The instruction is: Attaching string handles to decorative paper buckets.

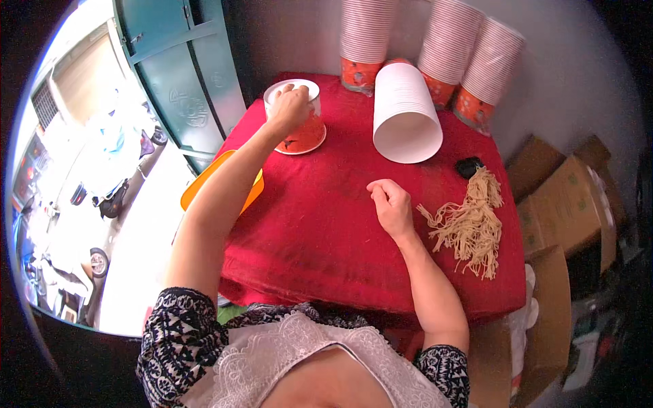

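White lace, scalloped and finely openwork, forms the collar (235, 357) nearest the camera, beside puffed, black-and-white patterned sleeves (180, 333). Soft, creased red cloth (320, 231) covers the tabletop (490, 296). At its far left stands the tub (311, 132), round, orange-printed, with a smooth white top and a white rim at its foot. Over that top bends the left hand (290, 109), touching it; whether its grip pinches anything, I cannot tell. Its forearm passes above a glossy yellow tray (204, 178). Near the middle, the right hand (393, 207) has its grip curled together in a loose fist, between a ridged white stack (406, 88) on its side, round mouth toward the person, and a frayed bundle of cream strings (474, 228), black at 1 end. Behind, 3 ridged stacks (367, 34) stand with orange bases.
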Demonstrator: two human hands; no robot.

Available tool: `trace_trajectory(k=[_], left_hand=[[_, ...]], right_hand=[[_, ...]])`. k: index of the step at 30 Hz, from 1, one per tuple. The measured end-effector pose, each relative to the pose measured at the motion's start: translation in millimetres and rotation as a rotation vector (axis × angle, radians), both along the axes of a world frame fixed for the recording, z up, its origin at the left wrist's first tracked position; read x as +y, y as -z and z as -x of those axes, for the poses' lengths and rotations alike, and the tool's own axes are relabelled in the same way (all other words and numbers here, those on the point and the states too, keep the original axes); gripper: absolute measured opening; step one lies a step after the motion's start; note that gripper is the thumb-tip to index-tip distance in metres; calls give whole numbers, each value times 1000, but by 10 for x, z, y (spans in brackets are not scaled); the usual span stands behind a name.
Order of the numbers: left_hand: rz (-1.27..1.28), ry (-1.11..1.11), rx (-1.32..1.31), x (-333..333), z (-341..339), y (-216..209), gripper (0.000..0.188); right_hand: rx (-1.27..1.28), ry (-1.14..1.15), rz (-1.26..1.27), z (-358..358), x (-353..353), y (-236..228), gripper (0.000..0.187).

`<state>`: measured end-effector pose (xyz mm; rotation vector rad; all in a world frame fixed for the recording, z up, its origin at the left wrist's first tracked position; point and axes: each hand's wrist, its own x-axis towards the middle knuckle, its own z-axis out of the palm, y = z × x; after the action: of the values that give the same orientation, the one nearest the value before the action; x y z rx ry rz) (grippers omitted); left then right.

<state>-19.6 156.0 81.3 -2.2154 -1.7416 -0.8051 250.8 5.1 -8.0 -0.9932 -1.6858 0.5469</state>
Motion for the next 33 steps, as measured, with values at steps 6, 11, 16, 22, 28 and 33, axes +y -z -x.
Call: trace_trajectory(k=[6,11,16,22,28,33], left_hand=[[-91,63,29,-12,-57,161,24],[29,66,-47,-20,-59,137,31],[-502,231,-98,-207,-269,114,39],[-225,399,-304,-464,-751,276,18],[-63,307,-506,-298,-1289,646,24],[-74,220,-670,-194,-1514,785,27]], right_hand=[[-21,-2,-19,-11,14,17,15],[-11,-19,4,10,-4,3,15],[-16,117,-17,-42,35,-55,14],[-123,368,-109,-483,421,-270,12],[-94,566,-177,-1029,1008,-58,23],[-72,619,-214,-1090,1254,46,28]])
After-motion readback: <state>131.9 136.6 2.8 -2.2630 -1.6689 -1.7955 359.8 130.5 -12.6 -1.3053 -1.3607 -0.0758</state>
